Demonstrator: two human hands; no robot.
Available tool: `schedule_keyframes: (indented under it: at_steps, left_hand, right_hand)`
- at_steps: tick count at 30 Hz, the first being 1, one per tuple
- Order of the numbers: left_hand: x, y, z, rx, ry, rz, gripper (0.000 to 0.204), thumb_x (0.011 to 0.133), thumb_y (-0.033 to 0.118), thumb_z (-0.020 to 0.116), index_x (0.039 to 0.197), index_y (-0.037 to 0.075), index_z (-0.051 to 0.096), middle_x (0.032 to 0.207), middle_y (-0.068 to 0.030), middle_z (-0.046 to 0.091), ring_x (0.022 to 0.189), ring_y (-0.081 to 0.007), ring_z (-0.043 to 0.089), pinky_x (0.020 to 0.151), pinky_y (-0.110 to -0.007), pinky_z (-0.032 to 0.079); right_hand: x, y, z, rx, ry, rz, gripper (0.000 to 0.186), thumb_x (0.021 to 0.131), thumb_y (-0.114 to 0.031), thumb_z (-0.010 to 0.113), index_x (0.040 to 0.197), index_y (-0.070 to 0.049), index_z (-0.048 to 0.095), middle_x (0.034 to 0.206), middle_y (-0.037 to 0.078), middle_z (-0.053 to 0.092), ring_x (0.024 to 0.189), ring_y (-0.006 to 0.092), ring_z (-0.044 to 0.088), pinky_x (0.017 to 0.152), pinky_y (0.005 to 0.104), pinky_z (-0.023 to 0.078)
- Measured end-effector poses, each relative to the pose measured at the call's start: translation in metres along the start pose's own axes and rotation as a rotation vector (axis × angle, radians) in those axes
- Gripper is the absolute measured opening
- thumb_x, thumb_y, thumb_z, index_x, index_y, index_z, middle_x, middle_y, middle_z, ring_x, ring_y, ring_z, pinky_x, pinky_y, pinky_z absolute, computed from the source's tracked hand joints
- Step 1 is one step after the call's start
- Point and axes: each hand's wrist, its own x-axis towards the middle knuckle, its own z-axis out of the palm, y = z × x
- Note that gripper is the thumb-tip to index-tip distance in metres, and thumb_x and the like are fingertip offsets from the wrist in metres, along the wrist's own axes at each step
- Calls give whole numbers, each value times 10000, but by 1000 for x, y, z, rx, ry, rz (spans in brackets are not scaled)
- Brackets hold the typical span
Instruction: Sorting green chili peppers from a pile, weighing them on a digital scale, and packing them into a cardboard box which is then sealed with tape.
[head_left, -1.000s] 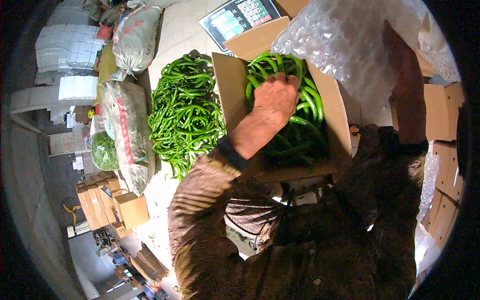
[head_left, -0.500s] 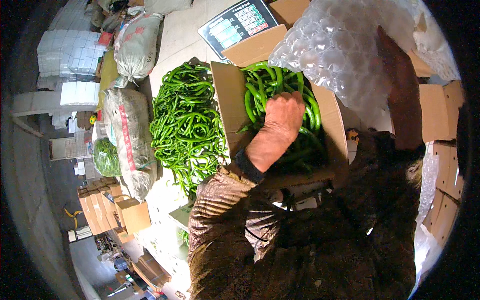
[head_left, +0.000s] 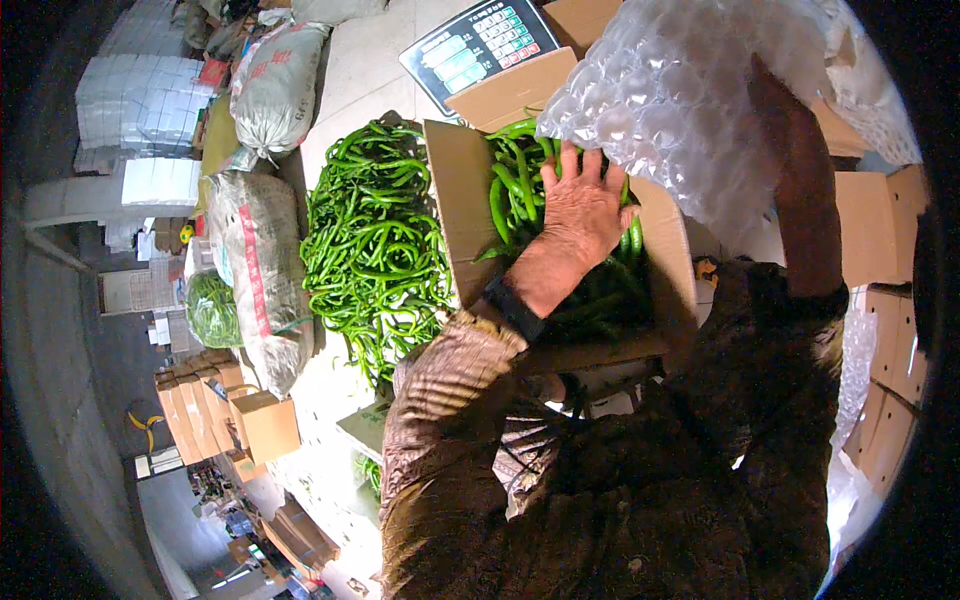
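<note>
An open cardboard box (head_left: 452, 210) holds green peppers (head_left: 520, 185). My left hand (head_left: 582, 215) lies over them with its fingers spread, the tips resting among the peppers near the back of the box. Up at the right, my right hand (head_left: 790, 135) is in shadow and grips a big sheet of clear bubble wrap (head_left: 650, 90), which hangs over the box's back right corner; its fingertips are partly hidden by the wrap. A heap of thinner green peppers (head_left: 370, 250) lies just left of the box.
Behind the box stands a scale with a keypad (head_left: 450, 70). Woven sacks (head_left: 255, 270) and a bag of greens (head_left: 212, 310) line the left side, with cartons (head_left: 265, 430) lower down. Flattened or stacked cardboard (head_left: 880, 350) stands at the right.
My left hand was bunched in the peppers; since half a second ago its fingers have spread and moved up toward the bubble wrap. My right hand stays raised with the wrap.
</note>
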Motion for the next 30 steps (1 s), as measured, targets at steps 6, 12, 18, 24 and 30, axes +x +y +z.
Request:
schedule_keyframes:
  at_steps: [6, 12, 18, 24, 30]
  left_hand:
    - [-32, -48, 33, -143, 77, -32, 597, 859, 550, 576, 1291, 142, 514, 1358, -151, 419, 1294, -443, 321, 1000, -573, 279]
    - [-13, -34, 48, -129, 88, -45, 448, 871, 445, 597, 1204, 144, 583, 1308, -140, 442, 1218, -409, 346, 931, -553, 315]
    - [-7, -35, 64, -150, 162, -45, 393, 870, 437, 591, 1139, 153, 637, 1252, -110, 496, 1195, -405, 384, 940, -538, 320]
    - [7, -31, 59, -265, 427, 76, 459, 879, 435, 502, 1262, 197, 588, 1234, -101, 572, 1225, -318, 438, 974, -500, 337]
    - [-32, -52, -1, -208, 328, 91, 373, 762, 198, 638, 1134, 170, 644, 1125, -88, 641, 1054, -315, 583, 886, -485, 433]
  right_hand:
    - [44, -108, 189, -226, 287, 610, 389, 973, -194, 530, 1305, 9, 532, 1263, 110, 586, 1158, 213, 554, 1015, 317, 436]
    - [33, -113, 161, -140, 244, 538, 400, 980, -233, 528, 1311, -8, 521, 1251, 92, 589, 1135, 196, 562, 997, 315, 439]
    - [25, -110, 160, -32, 246, 529, 410, 986, -265, 527, 1317, -23, 512, 1241, 77, 592, 1117, 183, 569, 982, 314, 442]
    - [23, -116, 203, -263, 305, 667, 331, 979, -240, 531, 1226, -27, 584, 1147, 81, 631, 993, 200, 611, 881, 319, 484]
    - [30, -127, 216, -222, 216, 800, 305, 964, -222, 555, 1192, -26, 605, 1128, 83, 634, 959, 205, 618, 866, 328, 492]
